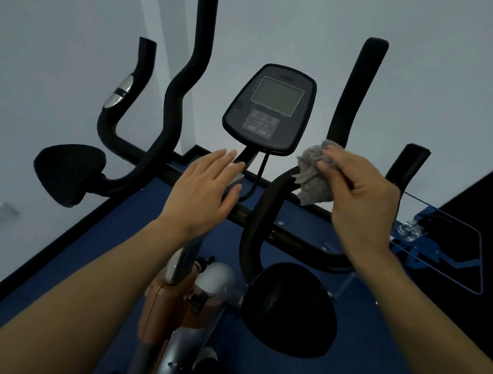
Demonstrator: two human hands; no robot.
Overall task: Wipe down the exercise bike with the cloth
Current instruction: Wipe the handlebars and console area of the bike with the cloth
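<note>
Right hand: fingers pinched on a bunched grey cloth, which protrudes past the fingertips against the black handlebar. Left hand: fingers flat, together, resting on the console stem beneath the display console.

The console screen was dim, and the labels on its buttons were too blurred to read. The left hand covered the top of the grey post under its fingers, so contact there could not be told. Part of the grey cloth was hidden behind the right hand fingers. The tall handlebar was cut off by the upper edge. A small shiny thing right of the fingers was too small to name.
</note>
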